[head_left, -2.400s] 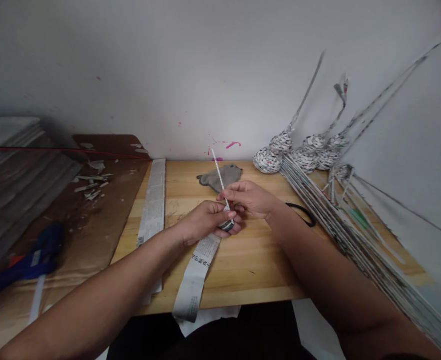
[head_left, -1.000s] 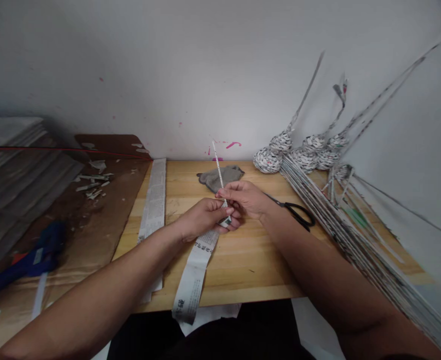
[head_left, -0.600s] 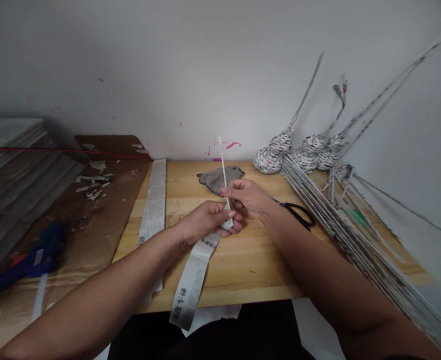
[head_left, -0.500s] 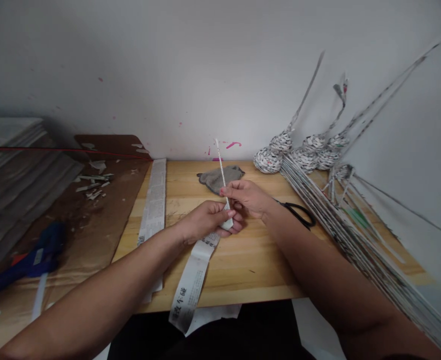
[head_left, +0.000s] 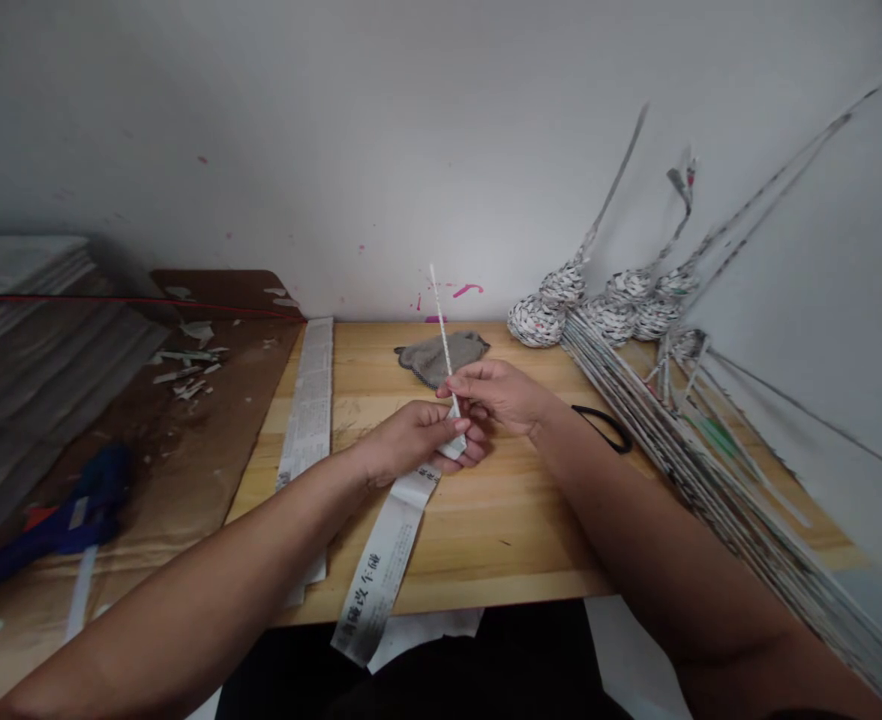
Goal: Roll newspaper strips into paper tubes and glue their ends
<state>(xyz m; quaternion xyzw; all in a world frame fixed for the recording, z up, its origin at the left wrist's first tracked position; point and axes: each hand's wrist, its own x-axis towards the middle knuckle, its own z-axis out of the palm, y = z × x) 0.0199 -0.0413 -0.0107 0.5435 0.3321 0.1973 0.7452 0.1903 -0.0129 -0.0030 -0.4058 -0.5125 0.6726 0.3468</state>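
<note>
A long strip of printed newspaper (head_left: 388, 560) hangs from my fingers over the table's front edge. Its upper end is rolled into a thin paper tube (head_left: 441, 325) that points up and away from me. My left hand (head_left: 430, 435) is closed on the strip where it turns into the tube, thumb on top. Just above it, my right hand (head_left: 493, 395) pinches the tube between thumb and fingers. Behind the hands a grey cloth (head_left: 445, 358) lies on the wooden table (head_left: 516, 540). Part of a black scissors handle (head_left: 606, 430) shows beside my right forearm.
Flat newspaper strips (head_left: 307, 410) lie left of my hands. At the right are a bundle of rolled paper tubes (head_left: 658, 440) and several woven paper gourds (head_left: 537, 318). A blue glue gun (head_left: 92, 510) and paper stacks (head_left: 28, 380) sit on cardboard at the left.
The rolled tube reaches slightly higher above my right hand. The hanging strip's lower end has shifted a little to the left, and both hands stay almost in place.
</note>
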